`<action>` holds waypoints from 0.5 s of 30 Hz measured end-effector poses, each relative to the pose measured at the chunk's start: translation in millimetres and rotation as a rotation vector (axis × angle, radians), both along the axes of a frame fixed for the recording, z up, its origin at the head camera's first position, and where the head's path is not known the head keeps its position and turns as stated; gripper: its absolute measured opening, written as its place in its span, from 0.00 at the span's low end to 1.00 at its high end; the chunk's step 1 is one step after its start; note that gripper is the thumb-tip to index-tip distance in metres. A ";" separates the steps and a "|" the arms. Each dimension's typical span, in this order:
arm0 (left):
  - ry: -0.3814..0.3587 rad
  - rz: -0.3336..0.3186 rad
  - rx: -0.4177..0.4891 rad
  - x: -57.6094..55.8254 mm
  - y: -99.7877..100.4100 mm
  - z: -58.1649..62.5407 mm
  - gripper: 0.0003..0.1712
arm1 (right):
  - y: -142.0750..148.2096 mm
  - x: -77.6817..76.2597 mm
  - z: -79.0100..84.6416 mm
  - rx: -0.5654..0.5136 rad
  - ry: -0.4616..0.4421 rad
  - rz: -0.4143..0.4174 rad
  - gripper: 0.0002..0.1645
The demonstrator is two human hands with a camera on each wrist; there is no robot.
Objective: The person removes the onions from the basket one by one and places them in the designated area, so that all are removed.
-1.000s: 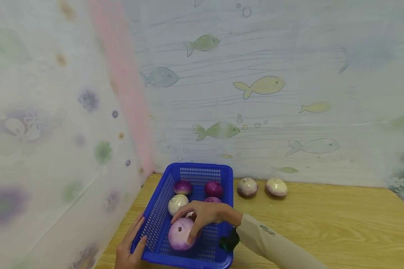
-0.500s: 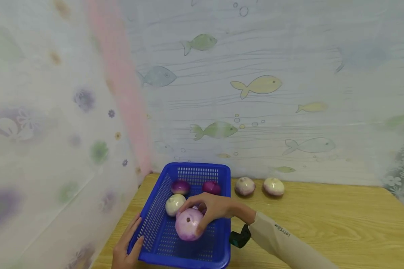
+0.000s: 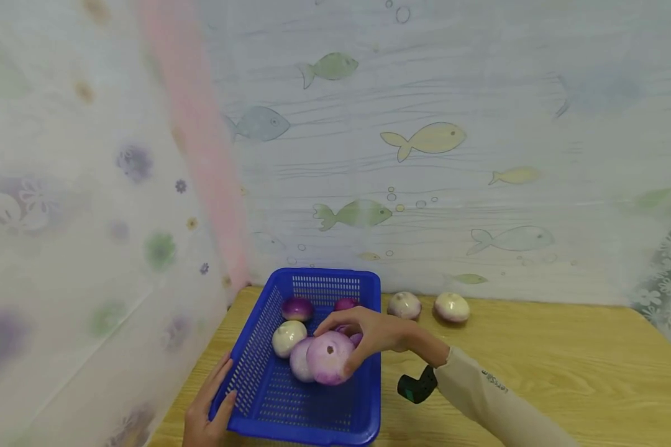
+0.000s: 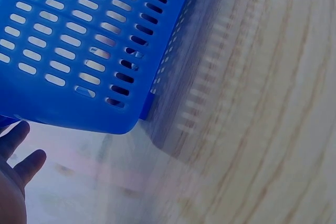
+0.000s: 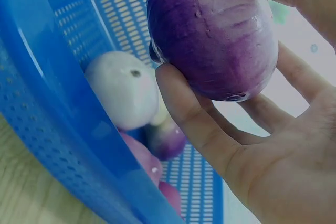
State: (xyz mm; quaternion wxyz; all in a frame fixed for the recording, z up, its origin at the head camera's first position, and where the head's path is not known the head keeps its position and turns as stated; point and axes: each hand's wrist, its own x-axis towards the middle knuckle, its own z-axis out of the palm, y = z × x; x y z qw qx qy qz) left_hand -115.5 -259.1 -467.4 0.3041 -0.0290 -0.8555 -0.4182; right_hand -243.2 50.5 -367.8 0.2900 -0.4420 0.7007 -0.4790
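Note:
In the head view my right hand [image 3: 377, 332] holds a pale purple onion [image 3: 331, 360] above the blue plastic basket [image 3: 302, 433], thumb and fingers spread round its sides. The right wrist view shows this onion [image 5: 215, 35] from another side, deep purple with pale streaks. My left hand [image 3: 205, 406] rests at the basket's left side near the front corner, its fingers fairly straight. In the left wrist view, fingertips [image 4: 20, 129] lie right at the basket's rim. Inside the basket are a white onion [image 3: 289, 339], a pale purple onion [image 3: 299, 361] and darker purple onions [image 3: 297, 308].
Two whitish onions, one [image 3: 405, 306] nearer the basket and one [image 3: 451, 308] further right, sit on the wooden table [image 3: 509, 372] by the back wall. A black device [image 3: 417, 386] is at the right wrist. Fish-patterned sheeting [image 3: 425, 186] hangs behind the table.
My right hand has moved right with the onion, from low in the basket towards its right side. Another pale onion behind it has come into view. The left hand stays at the basket.

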 end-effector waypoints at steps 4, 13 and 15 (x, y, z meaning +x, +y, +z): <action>-0.012 0.006 -0.012 0.0 -1.2 1.3 0.27 | 8.3 -1.1 1.9 -0.019 0.032 -0.016 0.37; 0.078 -0.046 -0.045 -0.2 -0.6 1.1 0.29 | 38.4 -2.0 7.8 -0.035 0.011 -0.092 0.36; 0.064 -0.023 -0.043 0.6 -0.6 1.1 0.29 | 44.4 -1.5 8.1 -0.036 0.003 -0.100 0.36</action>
